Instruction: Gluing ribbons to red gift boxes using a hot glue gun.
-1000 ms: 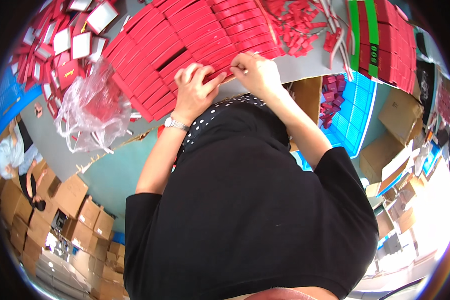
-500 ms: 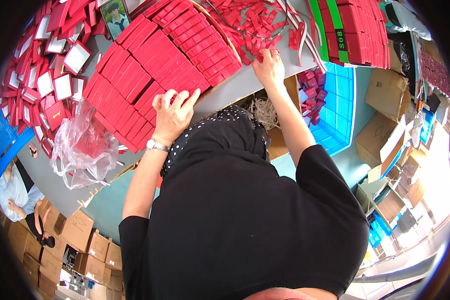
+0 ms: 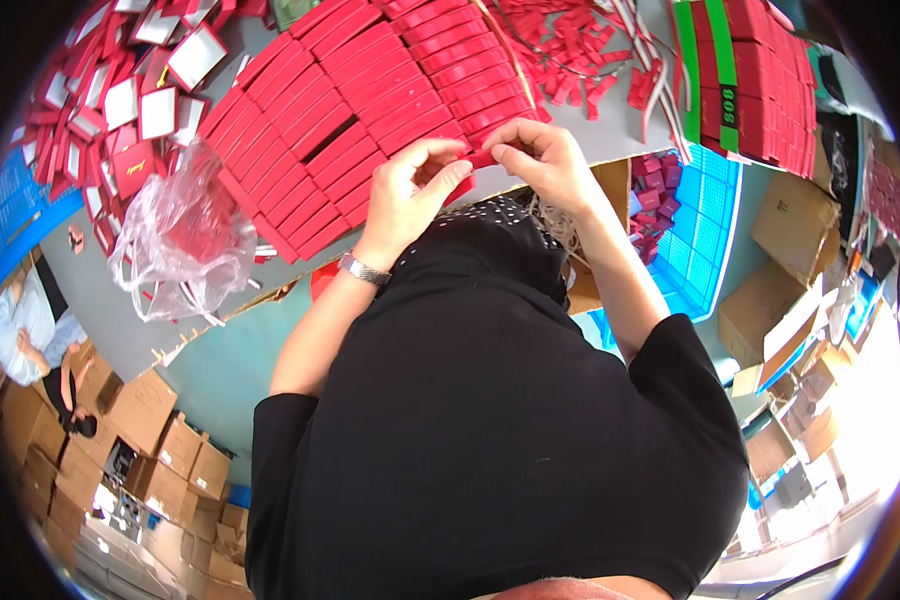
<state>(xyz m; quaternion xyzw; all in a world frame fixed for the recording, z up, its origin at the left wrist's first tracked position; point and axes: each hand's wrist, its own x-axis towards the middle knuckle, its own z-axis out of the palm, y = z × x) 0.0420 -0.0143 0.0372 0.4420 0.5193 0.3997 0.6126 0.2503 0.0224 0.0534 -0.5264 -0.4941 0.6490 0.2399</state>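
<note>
A small red strip [image 3: 481,159] stretches between my two hands in front of the near edge of the packed red boxes [image 3: 350,110]. The thumb and fingers of my left hand [image 3: 408,195] pinch its left end; a silvery watch is on that wrist. My right hand [image 3: 552,168] pinches the other end, fingers curled. Part of the strip is hidden behind the fingertips. Many similar loose red strips [image 3: 560,45] lie in a pile beyond my right hand.
Open red boxes with white insides [image 3: 158,113] are heaped at left, beside a clear plastic bag [image 3: 185,245]. Green-banded red boxes [image 3: 770,90] stand at right. Below them is a blue crate [image 3: 708,230]. Cartons [image 3: 795,220] stand at far right; a person sits at far left.
My right hand has come back from the loose strips toward my left, bringing a red strip. My left hand has left the box tops and now meets it. The view has shifted slightly.
</note>
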